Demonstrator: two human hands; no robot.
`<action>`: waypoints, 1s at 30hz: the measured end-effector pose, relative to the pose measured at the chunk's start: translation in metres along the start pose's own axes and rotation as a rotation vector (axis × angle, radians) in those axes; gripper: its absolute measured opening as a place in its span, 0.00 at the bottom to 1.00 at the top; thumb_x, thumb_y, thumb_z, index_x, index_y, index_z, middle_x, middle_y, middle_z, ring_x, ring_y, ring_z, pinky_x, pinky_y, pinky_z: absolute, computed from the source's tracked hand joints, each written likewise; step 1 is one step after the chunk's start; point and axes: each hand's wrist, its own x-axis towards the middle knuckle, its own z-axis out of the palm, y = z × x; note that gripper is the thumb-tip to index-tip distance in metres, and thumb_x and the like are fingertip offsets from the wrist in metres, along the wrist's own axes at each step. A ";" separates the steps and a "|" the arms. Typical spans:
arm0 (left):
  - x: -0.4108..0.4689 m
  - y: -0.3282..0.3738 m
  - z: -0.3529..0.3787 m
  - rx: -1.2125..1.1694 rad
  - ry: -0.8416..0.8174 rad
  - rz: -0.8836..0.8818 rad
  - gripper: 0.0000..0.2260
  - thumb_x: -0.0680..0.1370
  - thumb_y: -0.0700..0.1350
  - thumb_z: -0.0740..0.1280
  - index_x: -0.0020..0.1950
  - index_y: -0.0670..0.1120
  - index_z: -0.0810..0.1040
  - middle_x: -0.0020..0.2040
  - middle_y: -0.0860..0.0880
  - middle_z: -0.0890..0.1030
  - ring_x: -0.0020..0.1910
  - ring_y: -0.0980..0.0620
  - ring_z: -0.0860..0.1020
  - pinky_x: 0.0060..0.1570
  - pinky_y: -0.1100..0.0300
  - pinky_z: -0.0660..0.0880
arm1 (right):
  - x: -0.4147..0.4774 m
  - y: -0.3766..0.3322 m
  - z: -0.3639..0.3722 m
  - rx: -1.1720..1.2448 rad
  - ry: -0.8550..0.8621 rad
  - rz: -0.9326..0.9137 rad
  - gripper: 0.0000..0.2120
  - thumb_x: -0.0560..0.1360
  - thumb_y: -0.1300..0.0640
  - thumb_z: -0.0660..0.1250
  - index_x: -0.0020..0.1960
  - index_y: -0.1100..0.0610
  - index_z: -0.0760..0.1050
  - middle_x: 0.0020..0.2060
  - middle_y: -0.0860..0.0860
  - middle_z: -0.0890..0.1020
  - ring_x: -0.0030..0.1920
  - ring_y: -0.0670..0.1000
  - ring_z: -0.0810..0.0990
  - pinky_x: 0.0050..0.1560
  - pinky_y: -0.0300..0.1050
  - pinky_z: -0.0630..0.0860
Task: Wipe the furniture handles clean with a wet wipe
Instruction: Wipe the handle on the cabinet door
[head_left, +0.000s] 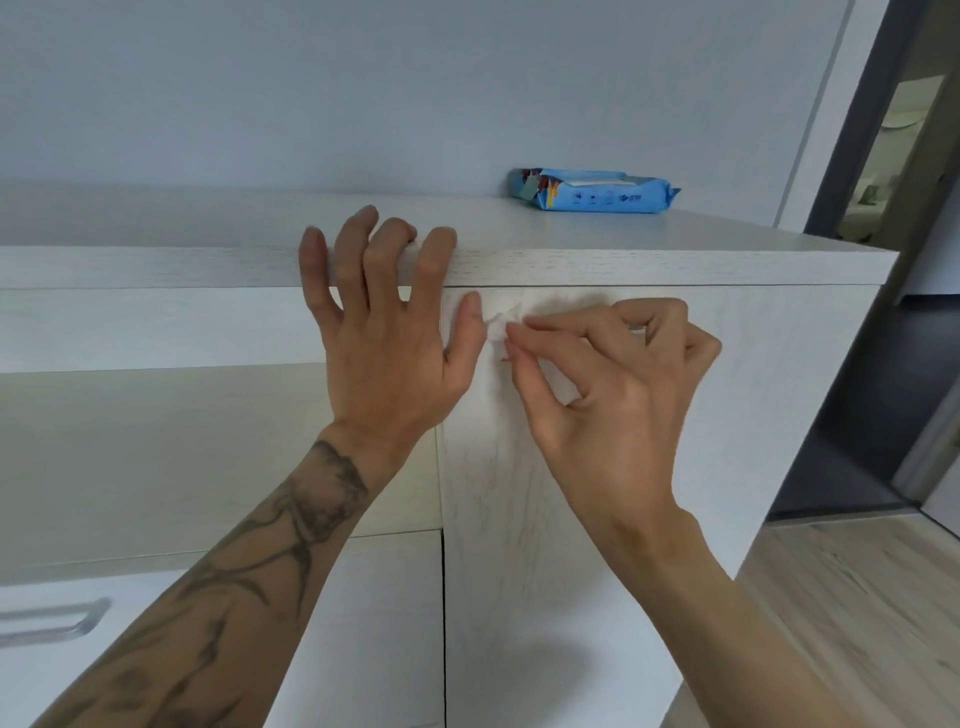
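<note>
The left hand (387, 332) rests with fingers spread over the cabinet's (675, 267) top edge. Just beside its thumb, the right hand (608, 379) pinches a small crumpled wet wipe (501, 327) against the cabinet front. Beyond the right hand, a blue wipe pack (597, 191) lies on the cabinet top, white showing on its upper face. A metal handle (57, 621) sits well below the left hand.

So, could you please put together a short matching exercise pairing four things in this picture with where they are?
1 left hand
2 right hand
3 blue wipe pack
4 metal handle

a on a drawer front, lower left
b pinches the white wipe
c lies on the cabinet top
d fingers over the cabinet top's edge

Pairs: 1-d, 2-b, 3-c, 4-a
</note>
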 end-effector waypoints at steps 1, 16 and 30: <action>0.000 0.000 0.000 -0.005 -0.002 -0.002 0.18 0.85 0.55 0.56 0.70 0.47 0.71 0.64 0.38 0.78 0.74 0.39 0.66 0.83 0.45 0.43 | 0.002 -0.003 0.002 -0.020 0.005 0.014 0.04 0.80 0.53 0.77 0.46 0.48 0.88 0.45 0.41 0.87 0.53 0.54 0.76 0.57 0.49 0.60; -0.001 0.001 0.000 -0.037 -0.004 -0.023 0.16 0.84 0.51 0.58 0.70 0.47 0.71 0.65 0.39 0.79 0.74 0.40 0.66 0.83 0.43 0.46 | 0.008 -0.008 0.007 -0.050 -0.021 0.053 0.05 0.78 0.54 0.77 0.43 0.50 0.86 0.41 0.43 0.84 0.53 0.52 0.74 0.56 0.47 0.59; -0.001 -0.001 0.002 -0.043 0.002 -0.020 0.17 0.84 0.53 0.57 0.70 0.48 0.70 0.65 0.39 0.79 0.75 0.40 0.66 0.83 0.43 0.47 | -0.005 0.007 0.007 0.044 0.056 -0.045 0.04 0.78 0.54 0.78 0.45 0.52 0.88 0.43 0.45 0.86 0.52 0.52 0.75 0.56 0.49 0.61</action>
